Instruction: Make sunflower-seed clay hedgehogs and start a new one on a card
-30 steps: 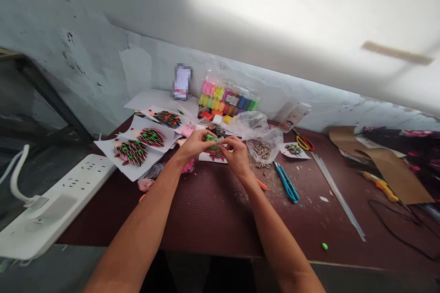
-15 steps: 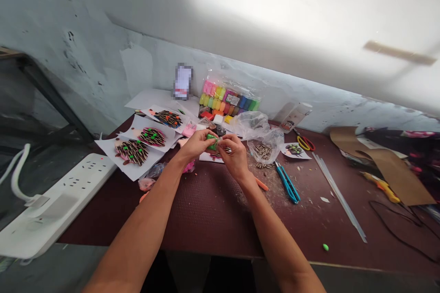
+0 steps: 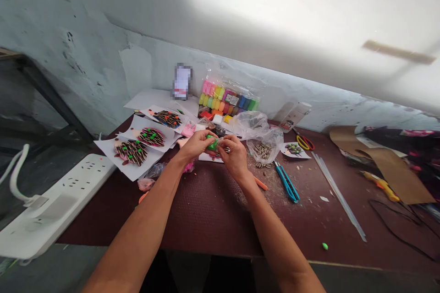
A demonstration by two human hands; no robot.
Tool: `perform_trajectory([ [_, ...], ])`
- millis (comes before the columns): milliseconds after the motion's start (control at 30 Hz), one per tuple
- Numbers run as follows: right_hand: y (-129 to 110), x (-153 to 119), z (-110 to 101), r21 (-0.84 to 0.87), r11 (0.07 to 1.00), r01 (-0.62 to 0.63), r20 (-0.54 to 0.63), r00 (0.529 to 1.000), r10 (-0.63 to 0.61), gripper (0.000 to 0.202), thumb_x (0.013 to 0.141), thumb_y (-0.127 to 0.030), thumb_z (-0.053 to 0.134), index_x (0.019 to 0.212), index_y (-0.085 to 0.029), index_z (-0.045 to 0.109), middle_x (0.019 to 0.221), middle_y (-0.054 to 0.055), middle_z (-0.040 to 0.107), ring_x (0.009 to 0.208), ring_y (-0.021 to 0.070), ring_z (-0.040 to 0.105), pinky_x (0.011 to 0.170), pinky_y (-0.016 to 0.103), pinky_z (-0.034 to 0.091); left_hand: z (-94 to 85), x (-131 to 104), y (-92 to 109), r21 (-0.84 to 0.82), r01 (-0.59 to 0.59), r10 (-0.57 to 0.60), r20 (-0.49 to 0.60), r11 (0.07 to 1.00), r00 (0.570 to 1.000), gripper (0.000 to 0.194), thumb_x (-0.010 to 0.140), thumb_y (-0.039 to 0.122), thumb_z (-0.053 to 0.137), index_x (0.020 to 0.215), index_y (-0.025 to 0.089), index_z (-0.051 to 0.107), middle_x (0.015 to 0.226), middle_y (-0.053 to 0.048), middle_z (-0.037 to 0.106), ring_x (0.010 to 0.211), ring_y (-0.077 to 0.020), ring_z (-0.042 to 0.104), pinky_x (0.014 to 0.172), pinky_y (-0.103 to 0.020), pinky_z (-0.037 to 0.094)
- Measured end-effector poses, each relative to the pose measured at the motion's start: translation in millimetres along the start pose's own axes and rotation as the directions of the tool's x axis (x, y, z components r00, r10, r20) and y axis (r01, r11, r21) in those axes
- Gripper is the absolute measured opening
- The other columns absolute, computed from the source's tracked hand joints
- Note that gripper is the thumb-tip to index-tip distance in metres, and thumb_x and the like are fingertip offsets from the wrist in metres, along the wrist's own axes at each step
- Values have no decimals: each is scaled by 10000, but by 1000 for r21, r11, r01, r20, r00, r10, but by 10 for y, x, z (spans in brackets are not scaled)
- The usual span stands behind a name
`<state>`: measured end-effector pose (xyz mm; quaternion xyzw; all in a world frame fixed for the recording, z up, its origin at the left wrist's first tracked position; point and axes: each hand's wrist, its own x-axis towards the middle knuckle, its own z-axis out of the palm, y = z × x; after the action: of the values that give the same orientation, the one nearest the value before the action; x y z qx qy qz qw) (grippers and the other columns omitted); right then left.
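Between both hands is a green clay packet (image 3: 212, 143) in clear wrapping. My left hand (image 3: 196, 144) is closed around its left side, fingers pinched at the top. At the packet's right edge, my right hand (image 3: 234, 154) pinches the clear wrapping. Below the hands lies a partly hidden white paper with striped seeds (image 3: 216, 158). To the left are several paper sheets bearing hedgehog shapes of striped seeds with green and orange dots (image 3: 151, 137). A clear bag of striped seeds (image 3: 264, 150) lies right of my right hand.
Behind are a pack of coloured clay (image 3: 228, 100) and a phone (image 3: 182, 81). Rightward lie a teal cutter (image 3: 287, 183), scissors (image 3: 305, 142), glue sticks (image 3: 338, 196), a yellow glue gun (image 3: 381, 185) and a green clay bit (image 3: 325, 246). A power strip (image 3: 58, 206) is at left.
The green packet shows slightly more between the fingers. Both hands have stayed in nearly the same place, and the whole view has shifted very slightly.
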<state>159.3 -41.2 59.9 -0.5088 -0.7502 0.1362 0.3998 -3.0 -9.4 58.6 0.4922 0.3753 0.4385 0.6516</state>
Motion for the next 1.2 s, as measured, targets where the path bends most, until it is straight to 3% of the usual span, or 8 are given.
perform_trajectory([
  [133,-25,19,-23,41,999,24,10,1000,-24,111,798,-168,625,719,-221,683,911,43,648,826,177,607,783,297,482,6,1,0,13,3,-3,6,1000,1000,147,814,189,716,904,117,624,683,7,656,560,-142,674,573,-311,624],
  [267,-19,67,-59,258,966,-10,34,999,1,113,773,-244,654,665,-209,642,842,29,634,788,164,595,761,295,488,7,-6,48,1,0,0,-18,1000,1000,130,804,163,700,894,125,615,658,16,645,544,-136,661,568,-301,611],
  [467,62,130,-144,588,773,-239,43,963,264,265,746,-460,714,798,-202,682,805,15,681,714,149,603,688,279,497,-40,-21,141,-21,-55,49,-211,998,976,134,766,153,646,898,138,632,645,20,641,488,-101,595,482,-221,525],
  [600,181,147,-162,541,791,-285,11,943,332,289,713,-457,728,794,-180,716,706,13,676,641,143,587,611,258,468,-61,-52,199,-76,-85,65,-238,993,969,224,784,342,649,867,136,678,600,-10,638,513,-126,602,456,-212,473],
  [767,220,142,-122,450,835,-317,51,942,330,289,710,-402,641,859,-177,743,693,15,683,581,136,579,541,241,439,-20,-99,256,-19,21,-24,-218,1000,976,529,802,645,630,754,121,683,441,-21,570,374,-110,493,412,-220,381],
  [867,196,137,-115,464,834,-299,57,949,309,256,699,-332,572,827,-180,733,771,26,716,600,131,606,567,242,471,14,-115,275,19,50,-45,-212,999,976,548,818,657,624,733,118,671,433,-17,570,363,-99,474,413,-211,362],
  [967,200,138,-126,462,832,-307,76,948,308,214,680,-308,560,757,-182,714,708,17,702,553,122,576,540,240,464,24,-114,274,27,74,-67,-204,997,977,523,836,629,621,711,122,659,440,-14,568,393,-107,511,417,-204,360],
  [1200,233,140,-183,458,805,-378,188,926,328,239,684,-416,699,725,-181,693,641,25,691,504,122,541,500,249,447,-40,-64,201,26,59,-53,-196,998,979,506,793,625,654,707,126,670,476,0,556,431,-111,520,430,-220,376],
])
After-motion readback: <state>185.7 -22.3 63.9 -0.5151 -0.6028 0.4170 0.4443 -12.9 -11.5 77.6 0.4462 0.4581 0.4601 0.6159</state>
